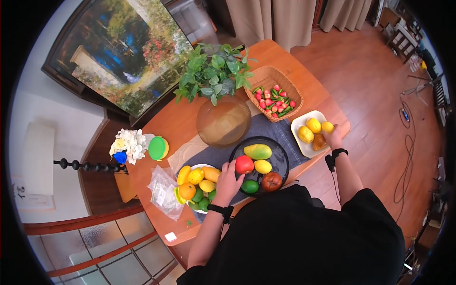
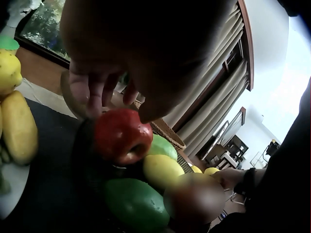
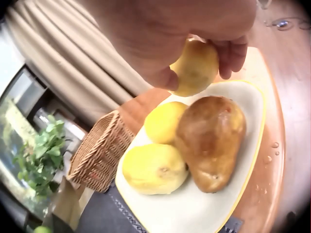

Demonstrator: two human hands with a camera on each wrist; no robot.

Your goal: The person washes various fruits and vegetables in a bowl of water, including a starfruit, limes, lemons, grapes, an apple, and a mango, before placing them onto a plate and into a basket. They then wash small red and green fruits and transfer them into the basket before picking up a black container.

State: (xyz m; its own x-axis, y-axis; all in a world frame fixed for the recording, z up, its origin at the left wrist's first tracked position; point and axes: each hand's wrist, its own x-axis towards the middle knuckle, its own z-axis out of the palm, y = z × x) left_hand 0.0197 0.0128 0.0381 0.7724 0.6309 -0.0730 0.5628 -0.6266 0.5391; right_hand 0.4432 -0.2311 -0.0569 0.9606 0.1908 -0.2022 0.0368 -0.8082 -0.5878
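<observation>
My left hand [image 1: 230,182] grips a red apple [image 1: 244,164] at the black plate [image 1: 283,161], fingers on one side and thumb on the other. Around the apple lie a green-yellow mango [image 1: 257,151], a yellow lemon [image 1: 262,166], a dark green fruit [image 2: 137,204] and a reddish-brown round fruit [image 1: 271,181]. At the table's right, my right hand [image 1: 335,138] pinches a yellow lemon [image 3: 195,69] over the edge of a cream dish [image 3: 204,213]. In that dish sit two more lemons [image 3: 154,169] and a brown pear [image 3: 211,143].
A wicker basket [image 1: 295,85] of small red and green pieces stands behind the dish. Left of the black plate is a white plate [image 2: 19,187] heaped with fruit, beside a plastic bag [image 1: 164,192]. A brown glass bowl [image 1: 224,121] and a leafy plant [image 1: 213,71] stand farther back.
</observation>
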